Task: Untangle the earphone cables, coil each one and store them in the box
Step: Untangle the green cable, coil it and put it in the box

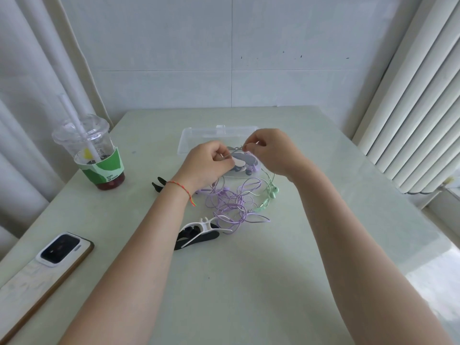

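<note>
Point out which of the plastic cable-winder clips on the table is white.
The white cable-winder clip at the near edge of the purple earphone cable tangle, lying on a black one. Another black clip lies by the left wrist.

Daylight is falling across a pale green table (323, 220) standing against a white tiled wall (224, 58), with blinds (418, 108) hanging right and curtains (29, 83) left.
</note>
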`<state>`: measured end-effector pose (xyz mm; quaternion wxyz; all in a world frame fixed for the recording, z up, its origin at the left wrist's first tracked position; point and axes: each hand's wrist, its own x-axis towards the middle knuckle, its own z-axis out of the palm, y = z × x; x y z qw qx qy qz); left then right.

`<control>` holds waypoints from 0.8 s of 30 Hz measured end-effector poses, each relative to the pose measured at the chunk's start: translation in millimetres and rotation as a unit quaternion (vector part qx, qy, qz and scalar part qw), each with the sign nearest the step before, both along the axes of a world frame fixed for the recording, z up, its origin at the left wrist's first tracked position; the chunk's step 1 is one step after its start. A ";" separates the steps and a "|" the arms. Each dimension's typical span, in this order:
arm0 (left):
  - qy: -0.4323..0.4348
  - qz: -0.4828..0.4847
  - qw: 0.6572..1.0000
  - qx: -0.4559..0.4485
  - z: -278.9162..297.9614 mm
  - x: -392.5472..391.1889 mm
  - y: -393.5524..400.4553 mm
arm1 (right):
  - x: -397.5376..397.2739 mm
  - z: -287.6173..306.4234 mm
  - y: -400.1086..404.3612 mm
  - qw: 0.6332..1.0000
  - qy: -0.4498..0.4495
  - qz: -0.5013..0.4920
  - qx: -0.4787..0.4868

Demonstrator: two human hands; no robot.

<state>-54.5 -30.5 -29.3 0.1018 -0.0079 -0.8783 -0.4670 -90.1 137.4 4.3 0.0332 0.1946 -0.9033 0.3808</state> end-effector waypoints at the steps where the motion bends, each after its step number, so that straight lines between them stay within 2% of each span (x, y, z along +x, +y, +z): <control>1: -0.002 0.013 1.000 -0.018 -2.1 -1.1 -2.9 | -3.5 -1.5 0.8 0.999 0.015 -0.032 -0.012; 8: -0.009 0.067 0.995 -0.079 -3.5 -1.0 -19.2 | -14.4 -1.3 12.6 0.956 0.086 -0.224 -0.171; 10: 0.002 0.076 0.996 -0.051 -1.8 -1.3 -19.3 | -14.2 -0.8 18.5 0.947 0.093 -0.249 -0.178; 11: 0.014 0.070 0.997 -0.010 -1.1 -1.0 -17.8 | -13.6 -1.0 20.7 0.951 0.088 -0.249 -0.163; 13: 0.046 0.057 0.995 0.068 1.8 0.0 -12.4 | -13.8 -1.8 22.6 0.966 0.063 -0.230 -0.101; 14: 0.062 0.054 0.994 0.073 2.5 -0.2 -10.1 | -13.8 -2.4 21.3 0.973 0.050 -0.216 -0.065; 17: 0.085 0.064 0.994 0.014 -0.3 -2.2 -5.1 | -11.1 -2.5 11.6 0.986 0.056 -0.158 0.001; 21: 0.068 0.048 0.996 -0.012 -4.3 -3.5 -1.1 | 1.2 1.1 -1.6 0.995 0.078 -0.038 -0.041; 24: 0.058 0.025 0.998 -0.020 -1.6 -2.3 3.0 | 4.7 0.8 -4.9 0.996 0.068 -0.001 -0.055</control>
